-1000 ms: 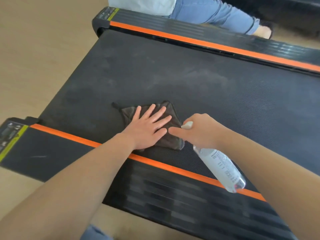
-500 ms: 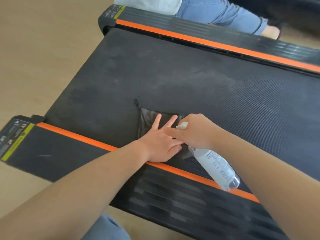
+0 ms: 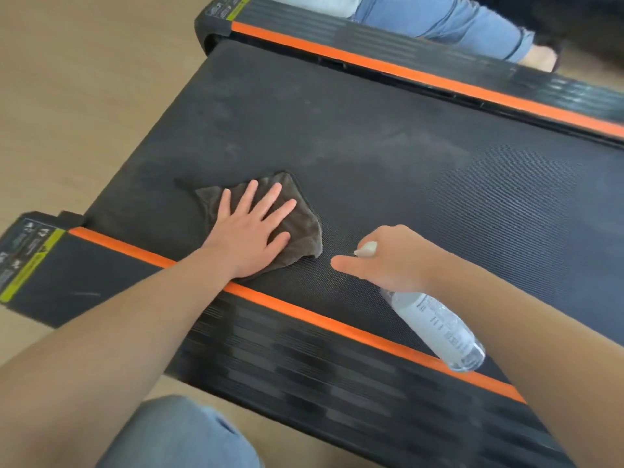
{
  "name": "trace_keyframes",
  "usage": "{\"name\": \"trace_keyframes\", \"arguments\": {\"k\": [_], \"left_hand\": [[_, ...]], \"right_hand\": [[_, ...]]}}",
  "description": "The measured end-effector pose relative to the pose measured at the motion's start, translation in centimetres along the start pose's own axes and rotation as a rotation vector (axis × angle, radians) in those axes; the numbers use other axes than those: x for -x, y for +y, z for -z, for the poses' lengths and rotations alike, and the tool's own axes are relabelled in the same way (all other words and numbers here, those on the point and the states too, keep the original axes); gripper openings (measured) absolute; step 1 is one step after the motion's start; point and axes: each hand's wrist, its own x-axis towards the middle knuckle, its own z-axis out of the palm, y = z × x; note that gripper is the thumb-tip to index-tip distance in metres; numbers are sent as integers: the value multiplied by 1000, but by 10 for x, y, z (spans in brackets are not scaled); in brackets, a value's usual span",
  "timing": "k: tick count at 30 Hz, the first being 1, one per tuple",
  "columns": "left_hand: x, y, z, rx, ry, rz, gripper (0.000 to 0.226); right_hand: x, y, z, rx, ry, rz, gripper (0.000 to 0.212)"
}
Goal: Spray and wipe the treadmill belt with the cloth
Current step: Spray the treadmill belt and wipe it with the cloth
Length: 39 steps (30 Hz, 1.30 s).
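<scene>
**Wiping the near edge of the belt, holding the sprayer ready**

Pressing the straight, spread fingers [image 3: 270, 199] of the left hand [image 3: 251, 234] flat onto the dark cloth [image 3: 305, 236], gripping nothing, pinning it against the treadmill belt [image 3: 422, 184] just inside the near orange stripe [image 3: 337, 325]. Curling the right hand [image 3: 395, 261] round the neck of the clear spray bottle [image 3: 439, 329], stretching the forefinger out toward the cloth, pointing the white nozzle [image 3: 366, 248] the same way, hanging the bottle body over the near side rail [image 3: 304, 366], apart from the cloth.

Probably doing best by spreading weight through palm and fingers alike, sliding the whole cloth rather than bunching it, overlapping passes, working toward the dull hazy patch [image 3: 388, 143] in mid-belt. Likely needing to be minding the loose corner trailing off to the left, and the heel of the hand sitting right at the stripe.

Looking outward: having wide bare belt ahead and to the right for long strokes. Running out of belt soon to the left, at the end by the wooden floor [image 3: 84, 96]. Facing the far side rail [image 3: 405, 59] as the stop across, with another person's legs in jeans [image 3: 439, 21] just beyond it. Probably paying to be lifting the bottle clear of the near rail before any rightward sweep.
</scene>
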Motion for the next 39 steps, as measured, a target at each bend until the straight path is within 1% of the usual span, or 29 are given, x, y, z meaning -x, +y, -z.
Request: {"name": "trace_keyframes", "arguments": {"k": [2,4,7,9,11,14,16,17,18,20,22,24,26,29,30,32,34,35,37,39], "left_hand": [[0,7,1,-3,-6,2,75],[0,16,2,-11,-11,-54,74],[3,28,-2,-34,8,-212,70],[3,27,-4,-1,36,-234,68],[1,18,-4,54,69,-132,68],[-4,-8,-5,132,71,210,69],[-9,-21,-4,190,38,444,68],[-12,-24,-3,204,16,525,69],[-15,-23,-1,205,-3,573,69],[-18,-15,2,202,-26,595,70],[-18,-4,3,186,-28,550,71],[-15,13,4,163,-15,439,72],[-11,44,7,155,-11,257,70],[-6,93,12,119,-71,-101,63],[-5,99,14,105,-106,-187,62],[-5,94,16,85,-119,-250,65],[-8,78,16,82,-74,-189,72],[-10,66,15,105,-52,-113,73],[-13,33,13,163,-16,83,67],[-7,-6,5,163,21,273,58]], "right_hand": [[1,0,0,11,42,16,55],[3,0,1,6,88,12,60],[5,-9,-3,54,76,47,67],[6,-14,-4,53,58,62,61],[5,-17,-3,22,34,71,57],[3,-22,-3,3,28,73,65],[6,-27,-1,24,42,75,70],[8,-30,0,37,45,73,70],[8,-32,1,35,48,68,69],[7,-33,3,-2,47,67,62],[5,-32,3,16,42,107,61],[5,-29,3,18,70,119,62],[8,-26,2,37,123,103,64],[9,-24,0,88,172,102,62],[9,-23,0,60,168,96,59],[10,-20,1,-17,158,85,54],[10,-20,2,-50,171,79,56],[9,-19,3,-41,174,76,59],[9,-21,4,-4,164,71,63],[8,-28,6,10,150,70,63]]}}
